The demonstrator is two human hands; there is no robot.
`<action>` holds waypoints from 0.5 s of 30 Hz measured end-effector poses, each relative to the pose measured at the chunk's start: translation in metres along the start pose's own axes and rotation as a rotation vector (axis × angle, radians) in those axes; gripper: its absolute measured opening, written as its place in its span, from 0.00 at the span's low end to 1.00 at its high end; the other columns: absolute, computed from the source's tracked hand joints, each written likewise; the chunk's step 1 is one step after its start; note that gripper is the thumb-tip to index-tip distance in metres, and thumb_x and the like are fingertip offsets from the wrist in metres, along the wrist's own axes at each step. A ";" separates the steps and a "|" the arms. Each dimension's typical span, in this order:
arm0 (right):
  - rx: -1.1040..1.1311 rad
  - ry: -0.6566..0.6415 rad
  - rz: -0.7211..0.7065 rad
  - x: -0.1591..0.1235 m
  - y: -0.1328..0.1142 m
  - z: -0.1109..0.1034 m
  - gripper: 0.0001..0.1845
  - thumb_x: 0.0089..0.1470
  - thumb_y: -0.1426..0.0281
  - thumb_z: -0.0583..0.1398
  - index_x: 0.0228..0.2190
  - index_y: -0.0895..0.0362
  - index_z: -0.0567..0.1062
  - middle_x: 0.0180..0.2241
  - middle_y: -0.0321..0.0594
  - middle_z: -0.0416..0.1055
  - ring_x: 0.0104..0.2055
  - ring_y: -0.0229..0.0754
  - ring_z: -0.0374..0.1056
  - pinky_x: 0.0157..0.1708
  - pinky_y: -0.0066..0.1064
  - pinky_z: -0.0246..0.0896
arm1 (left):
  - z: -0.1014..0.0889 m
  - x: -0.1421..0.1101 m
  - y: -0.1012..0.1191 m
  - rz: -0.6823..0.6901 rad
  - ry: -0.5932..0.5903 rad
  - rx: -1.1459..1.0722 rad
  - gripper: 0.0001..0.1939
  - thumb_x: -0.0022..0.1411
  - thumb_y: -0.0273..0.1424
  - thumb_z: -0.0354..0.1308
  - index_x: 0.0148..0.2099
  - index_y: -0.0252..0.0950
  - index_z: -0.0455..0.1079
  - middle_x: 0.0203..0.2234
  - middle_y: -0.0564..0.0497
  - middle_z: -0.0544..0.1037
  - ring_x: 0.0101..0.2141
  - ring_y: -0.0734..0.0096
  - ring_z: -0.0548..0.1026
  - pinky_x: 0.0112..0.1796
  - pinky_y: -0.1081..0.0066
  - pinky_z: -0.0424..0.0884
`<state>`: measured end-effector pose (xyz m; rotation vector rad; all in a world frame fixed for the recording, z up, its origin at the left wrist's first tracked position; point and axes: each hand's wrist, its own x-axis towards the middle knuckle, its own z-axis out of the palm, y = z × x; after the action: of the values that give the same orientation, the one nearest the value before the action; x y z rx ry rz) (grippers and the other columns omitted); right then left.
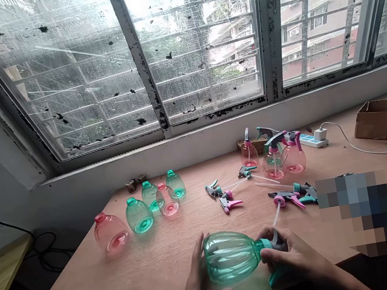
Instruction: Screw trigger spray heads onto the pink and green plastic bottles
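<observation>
A ribbed green spray bottle (231, 257) lies on its side in the air near the table's front edge, its base toward the left. My right hand (289, 252) is closed around its grey and teal trigger sprayer head (267, 244), which sits at the bottle's neck. My left hand (203, 282) is open beside the base, fingers stretched up and thumb apart; whether it touches the bottle I cannot tell. Just beyond the right hand lie loose trigger sprayers, one pink and black (287, 198) and one teal and black (307, 191).
Uncapped bottles, pink (110, 234) and green (139, 217), stand at left. More sprayers (229, 202) lie mid-table. Several bottles with sprayers (274, 163) stand at the back, near a power strip (313, 140) and cardboard box (377, 120). A blurred patch covers the right side.
</observation>
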<state>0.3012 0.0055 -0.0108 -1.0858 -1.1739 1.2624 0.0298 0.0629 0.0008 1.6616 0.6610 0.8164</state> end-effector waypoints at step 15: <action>-0.013 0.004 -0.012 -0.001 -0.002 0.000 0.22 0.51 0.55 0.70 0.38 0.58 0.72 0.24 0.33 0.73 0.28 0.41 0.71 0.29 0.29 0.64 | 0.003 -0.002 0.010 -0.041 0.010 -0.017 0.47 0.61 0.41 0.66 0.73 0.48 0.43 0.71 0.45 0.55 0.69 0.48 0.55 0.68 0.50 0.50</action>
<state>0.3017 0.0046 -0.0088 -1.0885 -1.1851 1.2448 0.0309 0.0574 0.0099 1.6241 0.6913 0.7990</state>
